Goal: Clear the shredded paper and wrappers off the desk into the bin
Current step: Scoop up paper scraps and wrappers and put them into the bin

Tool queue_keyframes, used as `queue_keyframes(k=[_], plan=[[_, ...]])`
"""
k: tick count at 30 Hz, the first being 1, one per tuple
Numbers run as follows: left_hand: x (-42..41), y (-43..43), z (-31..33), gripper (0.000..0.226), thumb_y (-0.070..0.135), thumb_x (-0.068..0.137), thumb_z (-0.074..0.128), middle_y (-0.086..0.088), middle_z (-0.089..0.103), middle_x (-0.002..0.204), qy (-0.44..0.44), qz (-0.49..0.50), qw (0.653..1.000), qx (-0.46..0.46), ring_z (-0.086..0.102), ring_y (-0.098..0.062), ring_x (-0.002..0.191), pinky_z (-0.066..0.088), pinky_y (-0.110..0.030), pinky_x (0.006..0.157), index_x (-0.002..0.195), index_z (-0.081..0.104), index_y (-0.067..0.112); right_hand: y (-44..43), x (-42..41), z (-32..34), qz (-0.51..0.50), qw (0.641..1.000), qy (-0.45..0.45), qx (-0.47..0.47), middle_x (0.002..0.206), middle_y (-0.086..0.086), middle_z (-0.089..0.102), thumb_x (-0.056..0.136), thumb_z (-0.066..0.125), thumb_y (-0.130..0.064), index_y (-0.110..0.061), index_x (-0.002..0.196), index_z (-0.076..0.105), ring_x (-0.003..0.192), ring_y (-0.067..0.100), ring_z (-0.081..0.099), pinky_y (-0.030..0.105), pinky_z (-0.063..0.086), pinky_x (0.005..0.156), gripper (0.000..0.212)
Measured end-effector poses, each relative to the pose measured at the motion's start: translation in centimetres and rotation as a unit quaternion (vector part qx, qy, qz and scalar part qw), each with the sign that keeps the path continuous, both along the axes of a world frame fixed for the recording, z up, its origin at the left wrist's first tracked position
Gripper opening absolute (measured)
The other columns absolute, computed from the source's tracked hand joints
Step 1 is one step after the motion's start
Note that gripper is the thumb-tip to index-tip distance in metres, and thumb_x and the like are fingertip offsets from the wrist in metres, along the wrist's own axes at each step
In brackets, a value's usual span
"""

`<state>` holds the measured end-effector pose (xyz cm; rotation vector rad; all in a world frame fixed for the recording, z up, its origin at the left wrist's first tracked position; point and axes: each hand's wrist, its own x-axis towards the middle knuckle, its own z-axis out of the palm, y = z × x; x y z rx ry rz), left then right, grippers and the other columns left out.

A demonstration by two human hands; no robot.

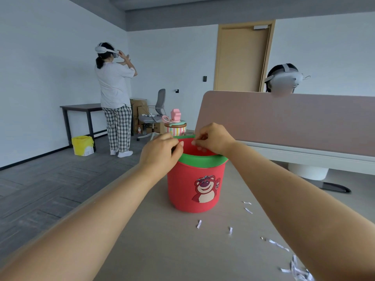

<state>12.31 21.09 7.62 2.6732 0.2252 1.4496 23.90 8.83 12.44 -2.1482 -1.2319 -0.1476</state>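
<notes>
Left hand [160, 153] and right hand [213, 139] curl over the bin [194, 185] mid-frame — grip contents unclear. Shredded paper [298, 272] lies lower right.

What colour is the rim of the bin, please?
Green rim on a red bin; head view.

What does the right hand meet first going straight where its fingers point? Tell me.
Most likely the red inside of the bin: the right hand is over its mouth with the fingers curled downward. The left hand is close beside it, and depth is unclear.
</notes>
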Motion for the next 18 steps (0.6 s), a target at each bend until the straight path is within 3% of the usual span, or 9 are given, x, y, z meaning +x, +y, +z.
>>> queue_keyframes(k=[2, 4, 7, 9, 11, 13, 16, 18], plan=[[-0.1, -0.1, 0.1, 0.054, 0.044, 0.081, 0.025, -0.006, 0.054, 0.069, 0.004, -0.002, 1.000, 0.000, 0.056, -0.029, 0.071, 0.032, -0.027, 0.054, 0.063, 0.058, 0.004, 0.2, -0.3, -0.2, -0.012, 1.000, -0.014, -0.024, 0.069, 0.004, 0.069, 0.093, 0.047, -0.020, -0.011, 0.093, 0.065, 0.057, 0.008, 0.056, 0.020, 0.044, 0.058, 0.020], [-0.2, -0.2, 0.1, 0.054, 0.043, 0.082, 0.026, -0.006, 0.052, 0.068, 0.008, -0.004, 1.000, 0.003, 0.056, -0.030, 0.072, 0.035, -0.028, 0.054, 0.062, 0.057, 0.004, 0.3, -0.4, -0.3, -0.002, 0.999, 0.004, -0.037, 0.088, 0.012, 0.073, 0.096, 0.031, -0.013, -0.010, 0.113, 0.055, 0.073, 0.015, 0.061, 0.023, 0.046, 0.069, 0.030], [-0.3, -0.3, 0.2, 0.046, 0.035, 0.088, 0.036, -0.010, 0.057, 0.071, 0.019, 0.000, 1.000, 0.002, 0.056, -0.030, 0.074, 0.032, -0.028, 0.056, 0.065, 0.059, 0.002, -0.1, -0.6, -0.1, 0.020, 0.998, 0.040, -0.047, 0.113, 0.015, 0.066, 0.091, 0.027, -0.001, -0.012, 0.126, 0.042, 0.078, 0.015, 0.059, 0.013, 0.045, 0.068, 0.039], [-0.4, -0.3, 0.2, 0.037, 0.026, 0.090, 0.045, -0.012, 0.057, 0.074, 0.022, 0.001, 1.000, -0.001, 0.056, -0.030, 0.076, 0.030, -0.028, 0.058, 0.067, 0.061, 0.001, -0.3, -0.4, 0.1, 0.025, 0.997, 0.039, -0.058, 0.127, 0.015, 0.058, 0.087, 0.028, 0.004, -0.013, 0.128, 0.038, 0.103, 0.026, 0.058, 0.029, 0.047, 0.087, 0.046], [-0.5, -0.5, 0.2, 0.034, 0.021, 0.091, 0.048, -0.012, 0.057, 0.075, 0.018, 0.001, 1.000, -0.007, 0.055, -0.030, 0.077, 0.030, -0.028, 0.058, 0.068, 0.061, 0.000, -0.5, -0.5, 0.2, 0.034, 0.997, 0.033, -0.059, 0.135, 0.012, 0.052, 0.082, 0.029, 0.010, -0.014, 0.129, 0.038, 0.121, 0.027, 0.049, 0.033, 0.042, 0.096, 0.053], [-0.4, -0.5, 0.1, 0.033, 0.021, 0.091, 0.049, -0.013, 0.057, 0.076, 0.014, 0.000, 1.000, -0.011, 0.055, -0.030, 0.078, 0.030, -0.028, 0.058, 0.069, 0.061, -0.001, -0.7, -0.5, 0.1, 0.040, 0.998, 0.025, -0.037, 0.131, 0.010, 0.057, 0.081, 0.032, 0.011, -0.013, 0.126, 0.044, 0.117, 0.022, 0.051, 0.025, 0.041, 0.089, 0.053], [-0.4, -0.6, 0.1, 0.034, 0.022, 0.092, 0.047, -0.013, 0.058, 0.080, 0.015, 0.001, 1.000, -0.019, 0.056, -0.030, 0.080, 0.031, -0.029, 0.059, 0.073, 0.062, -0.001, -1.0, -0.6, -0.2, 0.024, 0.999, -0.028, 0.014, 0.110, 0.010, 0.070, 0.085, 0.041, 0.002, -0.012, 0.113, 0.057, 0.086, 0.015, 0.056, 0.019, 0.043, 0.071, 0.035], [-0.5, -0.8, 0.2, 0.033, 0.025, 0.093, 0.046, -0.011, 0.059, 0.085, 0.023, 0.001, 0.999, -0.025, 0.056, -0.028, 0.083, 0.032, -0.029, 0.060, 0.079, 0.064, 0.001, -1.6, -0.7, -0.7, 0.008, 0.997, -0.052, 0.053, 0.103, 0.008, 0.071, 0.086, 0.043, -0.001, -0.011, 0.104, 0.063, 0.084, 0.012, 0.056, 0.020, 0.046, 0.076, 0.029]])
